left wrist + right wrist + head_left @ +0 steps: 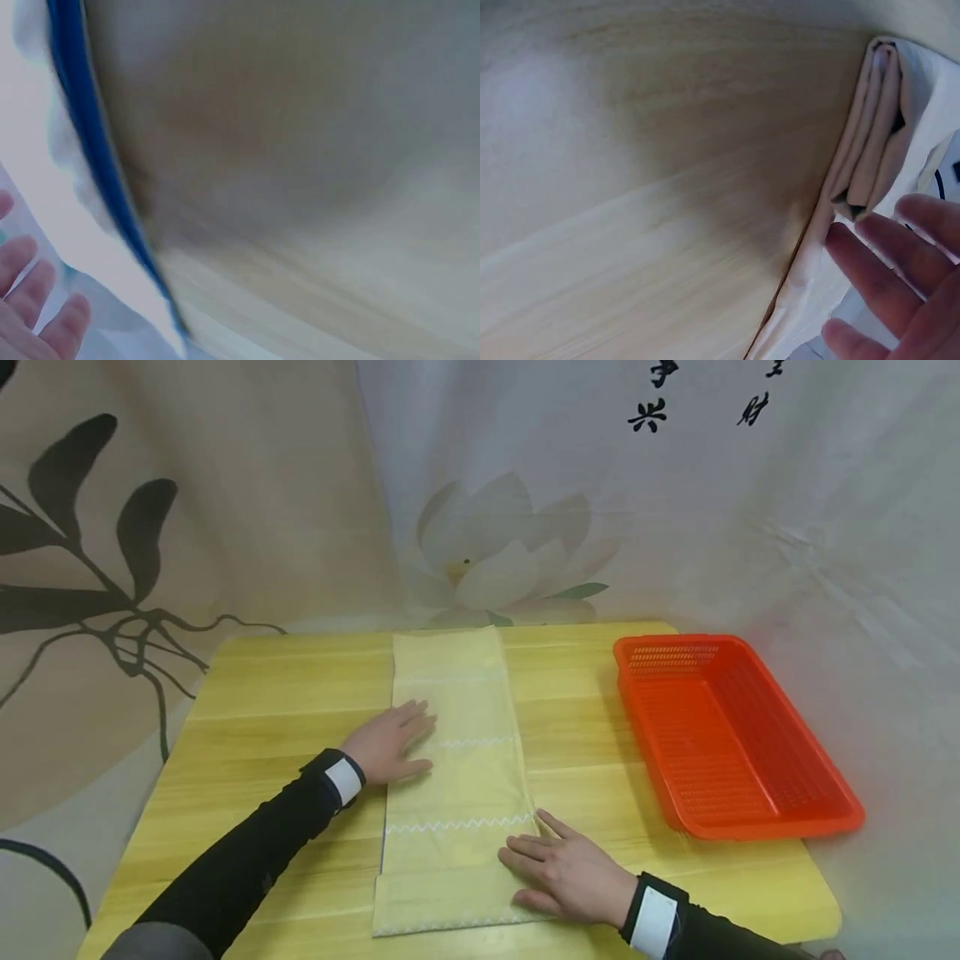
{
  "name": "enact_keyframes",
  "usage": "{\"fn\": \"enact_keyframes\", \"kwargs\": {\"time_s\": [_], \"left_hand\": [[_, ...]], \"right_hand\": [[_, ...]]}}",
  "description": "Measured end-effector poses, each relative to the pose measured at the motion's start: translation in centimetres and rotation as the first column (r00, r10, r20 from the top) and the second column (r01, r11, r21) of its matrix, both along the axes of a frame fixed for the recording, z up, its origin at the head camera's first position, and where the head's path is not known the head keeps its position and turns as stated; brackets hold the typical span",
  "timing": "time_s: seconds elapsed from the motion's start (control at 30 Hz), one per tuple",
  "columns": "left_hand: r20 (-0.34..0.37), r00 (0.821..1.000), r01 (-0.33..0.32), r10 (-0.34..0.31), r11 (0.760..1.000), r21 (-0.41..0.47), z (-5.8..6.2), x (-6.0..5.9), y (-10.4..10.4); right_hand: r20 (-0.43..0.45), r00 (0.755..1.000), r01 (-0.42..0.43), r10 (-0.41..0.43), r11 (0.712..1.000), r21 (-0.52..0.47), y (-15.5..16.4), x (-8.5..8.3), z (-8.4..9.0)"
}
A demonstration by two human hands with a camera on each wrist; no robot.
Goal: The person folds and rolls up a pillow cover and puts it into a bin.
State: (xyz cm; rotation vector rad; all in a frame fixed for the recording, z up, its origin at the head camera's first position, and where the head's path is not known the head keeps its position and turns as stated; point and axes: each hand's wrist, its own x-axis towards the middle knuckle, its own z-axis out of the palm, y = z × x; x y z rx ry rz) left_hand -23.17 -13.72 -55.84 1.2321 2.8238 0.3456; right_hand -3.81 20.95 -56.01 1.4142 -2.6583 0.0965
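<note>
Right hand (558, 872) hides near-right corner of the pale yellow, zigzag-stitched fabric strip (457, 785); left wrist view blurry, left hand (390, 743) cut off there. Strip lies mid-top on the yellow wood-grain table (300, 710), long axis near-to-far, folded end toward the person. Both hands: fingers extended, gripping nothing, resting on strip's side edges

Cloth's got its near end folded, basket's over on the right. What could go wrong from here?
1. The folded band on the yellow cloth could slip open: the right grip lies over its right end, fingers spread, not pinching.
2. The fold may end up crooked, since the band juts past the cloth's left edge.
3. The red basket appears to overhang the table, so a bump might tip it.
</note>
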Motion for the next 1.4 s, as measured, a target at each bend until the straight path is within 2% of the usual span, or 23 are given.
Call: {"fn": "enact_keyframes", "kwargs": {"time_s": [0.17,0.27,0.4,0.5,0.6,0.73,0.87,0.97,1.07,1.23,1.4], "left_hand": [[-0.049,0.992,0.119,-0.12,0.993,-0.027,1.7,6.6,-0.9],[-0.081,0.979,0.189,-0.19,0.982,-0.015,2.1,10.2,-1.2],[-0.155,0.951,0.273,-0.268,0.962,0.012,2.2,13.6,-1.7],[-0.213,0.923,0.33,-0.32,0.944,0.011,1.9,15.1,-2.2],[-0.26,0.899,0.365,-0.353,0.931,-0.001,1.6,16.3,-2.9],[-0.308,0.869,0.405,-0.386,0.914,-0.004,1.4,17.3,-3.3],[-0.358,0.832,0.452,-0.423,0.892,-0.006,1.0,17.9,-3.3],[-0.379,0.813,0.474,-0.442,0.88,-0.011,0.5,18.2,-3.3],[-0.379,0.808,0.48,-0.451,0.877,-0.022,0.0,18.4,-3.4],[-0.362,0.82,0.466,-0.443,0.884,-0.025,-0.5,18.5,-3.5],[-0.378,0.823,0.457,-0.425,0.89,-0.007,-0.7,18.4,-3.5]], "right_hand": [[0.015,0.999,-0.028,0.029,0.998,-0.056,0.3,-0.4,0.4],[-0.009,0.998,-0.069,0.068,0.995,-0.076,0.6,-0.5,0.4],[-0.075,0.989,-0.132,0.124,0.986,-0.102,0.8,-0.4,0.3],[-0.103,0.98,-0.181,0.17,0.976,-0.12,1.0,-0.1,0.3],[-0.103,0.968,-0.24,0.227,0.962,-0.134,0.9,0.3,0.5],[-0.104,0.954,-0.294,0.283,0.948,-0.122,0.7,0.7,0.6],[-0.092,0.951,-0.303,0.295,0.949,-0.085,0.7,0.8,0.3],[-0.085,0.952,-0.299,0.295,0.953,-0.046,0.9,1.0,-0.1],[-0.076,0.954,-0.292,0.289,0.956,-0.023,1.2,1.3,-0.4],[-0.067,0.956,-0.288,0.285,0.957,-0.028,1.4,1.3,-0.7],[-0.063,0.958,-0.28,0.278,0.959,-0.029,1.5,1.0,-0.9]]}}
